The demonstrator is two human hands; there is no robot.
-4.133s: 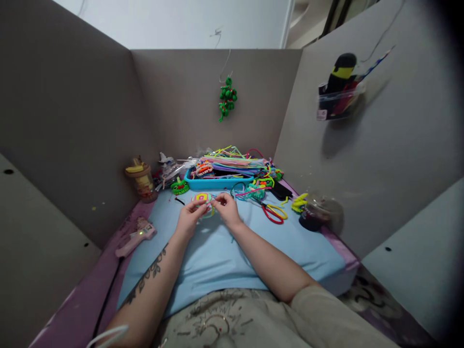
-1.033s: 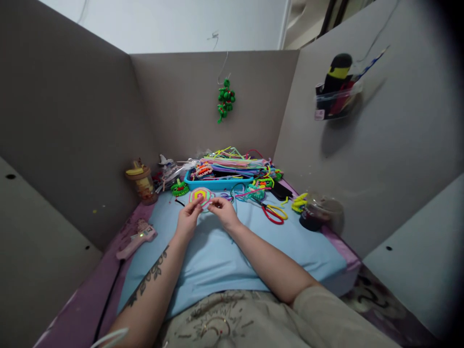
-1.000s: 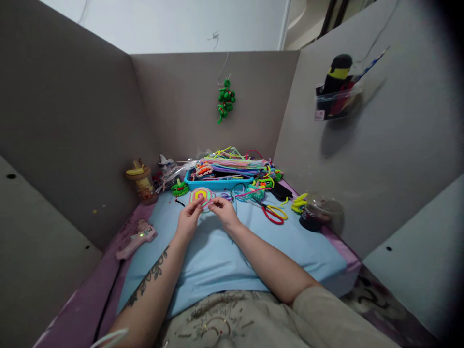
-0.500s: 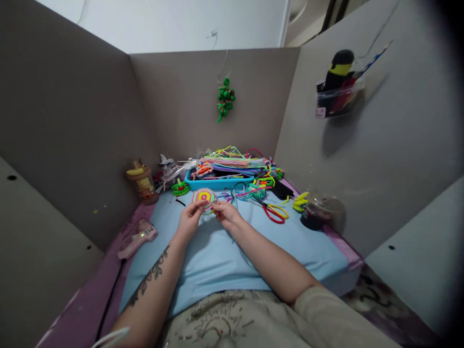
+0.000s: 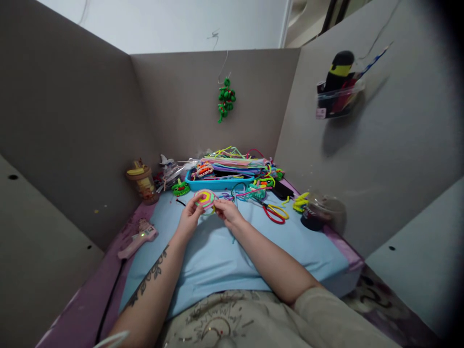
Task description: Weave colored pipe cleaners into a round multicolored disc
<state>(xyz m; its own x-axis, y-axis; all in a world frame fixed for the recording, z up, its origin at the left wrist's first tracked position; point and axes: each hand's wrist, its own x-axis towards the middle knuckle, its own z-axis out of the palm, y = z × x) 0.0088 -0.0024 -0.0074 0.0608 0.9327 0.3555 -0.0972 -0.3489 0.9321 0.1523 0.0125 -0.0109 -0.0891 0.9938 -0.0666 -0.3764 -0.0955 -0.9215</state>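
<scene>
A round disc (image 5: 207, 198) with concentric pink, yellow and green bands is held up over the light blue cloth (image 5: 217, 263), near its far side. The left hand (image 5: 189, 213) pinches its left edge between thumb and fingers; the right hand (image 5: 228, 211) has its fingers drawn narrow on the right edge, the exact grip too small to make out. A thin blue strand (image 5: 234, 239) hangs below the right hand.

Just beyond the disc stands a bright blue tray (image 5: 219, 185) heaped with pipe cleaners (image 5: 232, 163), with a green figure (image 5: 180, 188) just left of it. To the right lie scissors with 1 red and 1 yellow handle (image 5: 274, 212), then a dark-based jar (image 5: 313, 218). Farther left are a pink glue gun (image 5: 138, 240) and a lidded cup (image 5: 143, 184). 1 green ornament (image 5: 226, 100) hangs against the back panel (image 5: 174, 96).
</scene>
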